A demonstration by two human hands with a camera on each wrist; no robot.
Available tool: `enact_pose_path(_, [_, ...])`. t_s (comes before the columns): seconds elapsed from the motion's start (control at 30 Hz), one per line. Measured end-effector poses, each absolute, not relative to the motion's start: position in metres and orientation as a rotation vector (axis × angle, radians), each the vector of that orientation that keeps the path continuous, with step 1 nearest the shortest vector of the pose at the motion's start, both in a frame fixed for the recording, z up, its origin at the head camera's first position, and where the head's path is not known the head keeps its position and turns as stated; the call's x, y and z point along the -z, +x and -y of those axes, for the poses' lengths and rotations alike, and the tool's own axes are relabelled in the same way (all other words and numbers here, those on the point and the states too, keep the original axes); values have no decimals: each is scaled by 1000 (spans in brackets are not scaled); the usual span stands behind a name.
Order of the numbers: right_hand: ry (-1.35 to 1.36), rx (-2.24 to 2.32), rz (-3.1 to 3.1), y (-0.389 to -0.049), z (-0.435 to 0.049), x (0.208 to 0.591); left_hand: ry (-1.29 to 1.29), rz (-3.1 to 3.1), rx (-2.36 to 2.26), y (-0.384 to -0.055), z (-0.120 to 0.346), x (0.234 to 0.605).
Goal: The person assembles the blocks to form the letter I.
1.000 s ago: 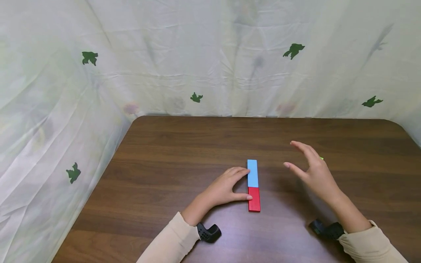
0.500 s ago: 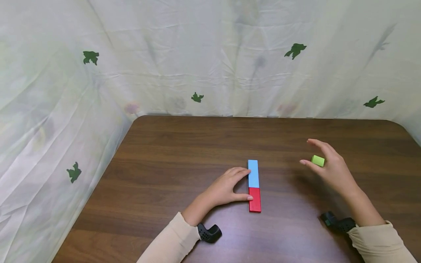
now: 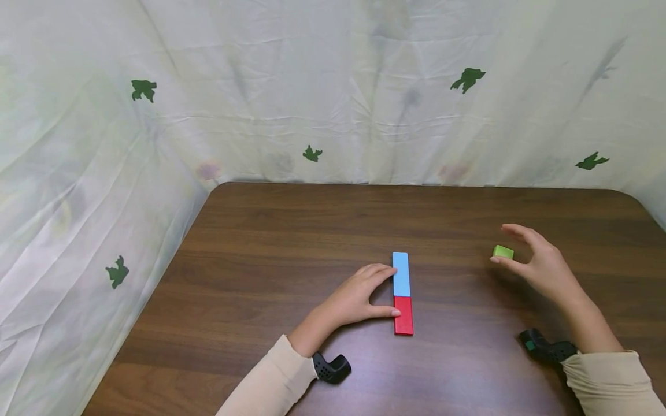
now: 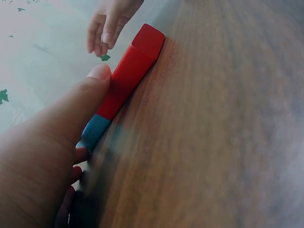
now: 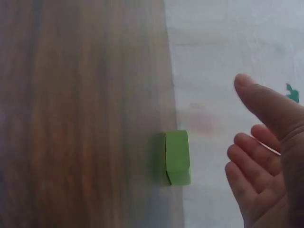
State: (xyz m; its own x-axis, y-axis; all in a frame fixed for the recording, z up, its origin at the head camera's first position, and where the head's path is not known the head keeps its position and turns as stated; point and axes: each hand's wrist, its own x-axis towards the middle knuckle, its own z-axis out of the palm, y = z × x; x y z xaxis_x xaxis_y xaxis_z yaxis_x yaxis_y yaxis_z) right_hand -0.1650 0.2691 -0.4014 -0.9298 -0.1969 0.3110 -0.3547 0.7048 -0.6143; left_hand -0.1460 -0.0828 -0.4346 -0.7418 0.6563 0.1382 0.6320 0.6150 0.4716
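Note:
A light blue block and a red block lie end to end in a line on the table. My left hand rests beside them, its thumb touching the red block and its fingertips at the left edge of the blue one. In the left wrist view the thumb lies against the red block, and the blue block is partly hidden behind the hand. On the right, a small green block lies on the table. My right hand hovers by it with thumb and fingers spread, holding nothing.
The brown wooden table runs back to a pale hanging cloth with green leaf-like patches. Black wrist cameras sit on both wrists, the left one close over the tabletop.
My right hand has moved right and lower, from over the table's middle to the green block, which has come into view. The left hand and the red and blue blocks stay put.

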Motion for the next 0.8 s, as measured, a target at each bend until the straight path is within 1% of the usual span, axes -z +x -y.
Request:
enact_pose_path(0.47, [388,-1064,2833,-168,-288,415,1104,-2778,-780,-146,83,435])
enact_pose_path(0.8, [393,-1008,2869,-169,-292,424,1108,-2782,-788,-146,83,436])
